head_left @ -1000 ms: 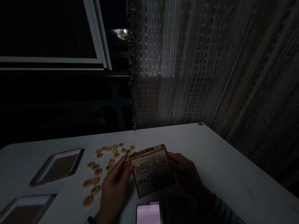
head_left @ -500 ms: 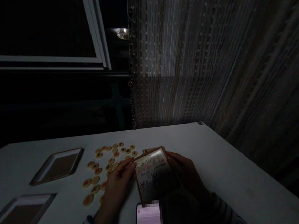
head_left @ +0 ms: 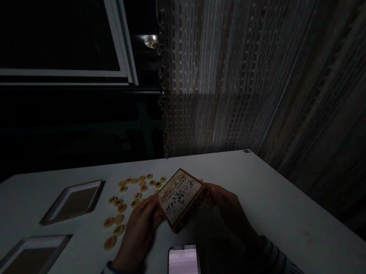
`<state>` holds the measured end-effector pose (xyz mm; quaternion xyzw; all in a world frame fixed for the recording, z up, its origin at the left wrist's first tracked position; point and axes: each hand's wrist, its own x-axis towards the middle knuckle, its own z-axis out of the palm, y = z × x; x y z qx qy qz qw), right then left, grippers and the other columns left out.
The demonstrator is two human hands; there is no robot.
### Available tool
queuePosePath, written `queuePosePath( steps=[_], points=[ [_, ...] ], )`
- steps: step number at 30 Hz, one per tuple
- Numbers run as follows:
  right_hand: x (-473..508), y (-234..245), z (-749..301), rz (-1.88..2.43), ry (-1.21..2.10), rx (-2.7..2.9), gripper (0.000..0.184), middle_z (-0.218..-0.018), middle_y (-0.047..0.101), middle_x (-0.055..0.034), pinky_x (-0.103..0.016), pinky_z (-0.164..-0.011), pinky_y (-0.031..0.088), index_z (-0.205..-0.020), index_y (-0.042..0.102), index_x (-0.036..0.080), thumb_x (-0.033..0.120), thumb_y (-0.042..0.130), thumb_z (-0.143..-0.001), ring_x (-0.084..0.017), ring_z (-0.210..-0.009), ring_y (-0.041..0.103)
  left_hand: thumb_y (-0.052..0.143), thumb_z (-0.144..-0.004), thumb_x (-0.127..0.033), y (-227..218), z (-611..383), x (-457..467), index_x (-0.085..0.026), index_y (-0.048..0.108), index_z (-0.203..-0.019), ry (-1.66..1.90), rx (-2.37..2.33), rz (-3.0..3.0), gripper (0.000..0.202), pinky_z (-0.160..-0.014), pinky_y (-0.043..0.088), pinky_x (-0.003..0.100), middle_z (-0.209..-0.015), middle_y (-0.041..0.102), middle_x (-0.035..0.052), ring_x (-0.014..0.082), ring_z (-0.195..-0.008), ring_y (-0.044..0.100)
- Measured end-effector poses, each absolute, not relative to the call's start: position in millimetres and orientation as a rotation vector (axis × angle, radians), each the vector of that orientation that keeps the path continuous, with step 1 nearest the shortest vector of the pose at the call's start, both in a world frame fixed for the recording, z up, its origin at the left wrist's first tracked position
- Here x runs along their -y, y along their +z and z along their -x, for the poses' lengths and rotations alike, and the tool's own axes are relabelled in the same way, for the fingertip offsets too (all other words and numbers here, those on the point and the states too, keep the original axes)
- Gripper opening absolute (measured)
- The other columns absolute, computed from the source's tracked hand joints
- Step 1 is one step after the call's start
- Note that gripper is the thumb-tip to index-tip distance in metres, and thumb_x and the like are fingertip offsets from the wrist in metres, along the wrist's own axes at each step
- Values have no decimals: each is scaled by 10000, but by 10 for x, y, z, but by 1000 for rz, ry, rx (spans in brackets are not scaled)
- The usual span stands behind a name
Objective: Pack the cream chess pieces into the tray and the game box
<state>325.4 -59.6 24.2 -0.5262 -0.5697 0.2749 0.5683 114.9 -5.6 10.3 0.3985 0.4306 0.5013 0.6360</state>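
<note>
Both my hands hold a flat printed box (head_left: 180, 197) with black characters on its pale face, lifted just above the white table (head_left: 280, 213). My left hand (head_left: 139, 234) grips its left edge with the fingers curled. My right hand (head_left: 231, 213) grips the right edge, in shadow. The box is turned so one corner points away from me. Several round yellow game pieces (head_left: 133, 195) with red or black marks lie scattered on the table to the left of the box.
Two shallow rectangular trays lie on the left, one farther (head_left: 73, 201) and one nearer (head_left: 25, 263). A lit phone (head_left: 182, 267) lies at the near edge below the box. A beaded curtain (head_left: 244, 73) hangs behind the table; a dark window (head_left: 49, 42) is at the left.
The box has been turned in my hands, from roughly square to me to a diagonal, corner-up position, and tilted. Both hands stay on its edges. The pieces and trays have not moved.
</note>
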Motion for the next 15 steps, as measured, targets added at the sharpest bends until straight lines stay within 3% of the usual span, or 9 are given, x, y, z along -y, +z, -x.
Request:
queuePosePath(
  steps=[5,10,15],
  points=[
    [598,219,-3249,1267,659,1330,354,-913,661,-44,-281,-679,495,-983,635,181,407,402,-843,-183,-822,597,611,-694,-284,173,-1154,66,-157,601,-922,1175,-1000,-843,261,-669,494,224,-956,652,66,140,-776,619],
    [568,188,-3267,1270,652,1354,318,-1015,637,-40,-283,-755,481,-1013,620,199,386,437,-832,-186,-918,575,618,-686,-366,252,-1159,81,-145,544,-1058,1339,-1155,-1013,439,-696,492,252,-918,662,67,151,-777,624],
    [547,144,-3268,1259,704,1305,347,-1066,616,-58,-311,-793,479,-1088,572,199,386,470,-813,-193,-960,568,613,-698,-368,188,-1168,80,-169,521,-1077,1341,-1093,-1013,438,-724,502,271,-957,655,68,153,-805,630]
  ],
)
